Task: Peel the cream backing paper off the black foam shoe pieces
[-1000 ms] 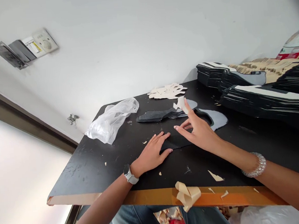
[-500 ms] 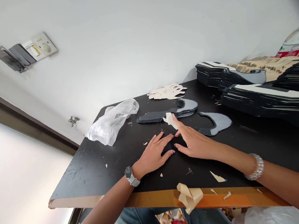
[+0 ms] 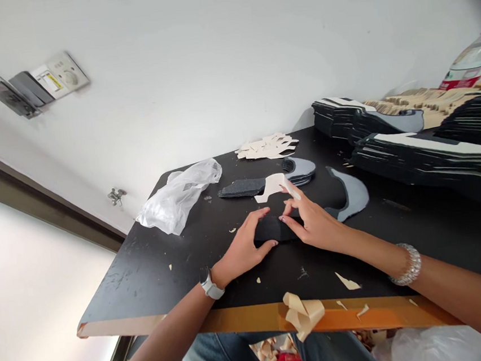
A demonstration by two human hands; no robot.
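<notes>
A flat curved cut-out piece (image 3: 354, 192) with a grey face lies on the black table, its dark end (image 3: 271, 231) between my hands. My left hand (image 3: 241, 251) rests at the end of that dark strip, thumb spread away from the fingers along its near edge. Above the strip, the thumb and a finger of my right hand (image 3: 316, 221) come together at its surface. A white paper piece (image 3: 274, 185) is caught at my right index finger. It partly covers a small stack of similar dark grey cut-outs (image 3: 241, 188) behind.
A crumpled clear plastic bag (image 3: 178, 198) lies left. White strips (image 3: 266, 146) are piled at the back. Tall stacks of black pieces (image 3: 426, 162) stand right, near a bottle (image 3: 470, 65). A curled peeled paper (image 3: 303, 313) hangs over the table's front edge (image 3: 237, 319).
The white paper piece has shifted and shows larger at my right fingers. The cut-out piece has turned slightly, and my left hand has curled, uncovering its dark end.
</notes>
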